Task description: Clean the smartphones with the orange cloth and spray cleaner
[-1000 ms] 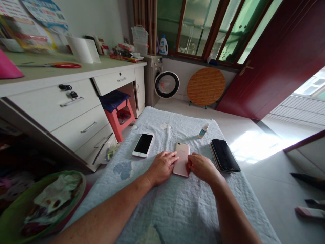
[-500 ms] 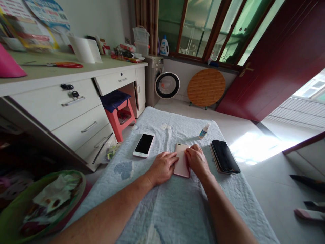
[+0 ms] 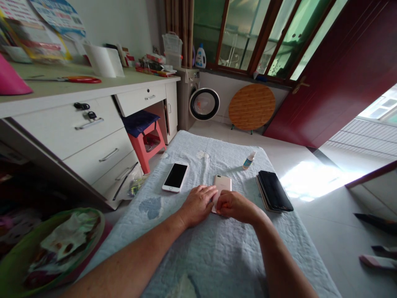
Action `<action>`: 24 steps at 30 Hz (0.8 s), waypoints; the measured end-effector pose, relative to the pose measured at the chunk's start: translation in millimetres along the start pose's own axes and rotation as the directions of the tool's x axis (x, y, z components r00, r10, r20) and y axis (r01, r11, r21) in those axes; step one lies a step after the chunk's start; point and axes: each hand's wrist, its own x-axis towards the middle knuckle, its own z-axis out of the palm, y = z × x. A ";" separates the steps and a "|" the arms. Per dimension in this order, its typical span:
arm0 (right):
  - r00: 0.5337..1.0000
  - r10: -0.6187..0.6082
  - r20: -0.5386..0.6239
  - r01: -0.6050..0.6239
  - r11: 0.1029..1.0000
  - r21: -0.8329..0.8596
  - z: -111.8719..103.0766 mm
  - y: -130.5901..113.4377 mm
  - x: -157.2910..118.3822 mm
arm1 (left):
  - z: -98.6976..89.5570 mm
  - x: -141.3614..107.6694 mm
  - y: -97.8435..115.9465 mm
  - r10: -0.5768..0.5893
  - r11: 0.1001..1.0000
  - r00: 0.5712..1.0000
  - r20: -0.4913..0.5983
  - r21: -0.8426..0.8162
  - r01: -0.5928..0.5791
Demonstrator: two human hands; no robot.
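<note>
A pink phone [image 3: 222, 182] lies face down on the cloth-covered table, its camera corner at the far left. My left hand [image 3: 200, 204] rests along the phone's left edge, fingers stretched out and lying flat. Over the lower right part of the phone is my right hand [image 3: 237, 205], its fingers curled and closed, knuckles up. Whatever those fingers may hold is hidden beneath them. Left of the hands, a white phone [image 3: 175, 177] lies screen up. To the right, a black phone [image 3: 275, 190] lies on top of other flat devices. A small spray bottle [image 3: 249, 160] stands beyond my right hand.
A pale blue quilted cloth [image 3: 214, 256] covers the table. A green basket [image 3: 12, 256] with crumpled waste sits at lower left. The white desk [image 3: 65, 124] and a pink stool [image 3: 145, 145] stand to the left. A red door [image 3: 322, 74] is at the right.
My right hand has moved down the pink phone towards me and turned inward, from its right edge to over its lower part. My left hand has stayed nearly in place.
</note>
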 end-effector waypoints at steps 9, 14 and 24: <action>0.993 0.119 0.023 -0.120 0.992 0.044 -7.5 6.9 -6.2 | 2.1 -0.2 -2.9 0.002 1.000 1.000 0.012 0.005 -0.002; 0.948 0.159 -0.276 -0.190 0.977 -0.092 -5.0 26.3 1.9 | 2.1 0.2 -2.6 0.001 1.000 1.000 0.003 0.002 -0.001; 0.708 0.249 -0.661 -0.436 0.890 -0.133 6.6 51.1 18.9 | 3.8 -0.1 -3.5 0.003 1.000 1.000 0.001 0.009 -0.003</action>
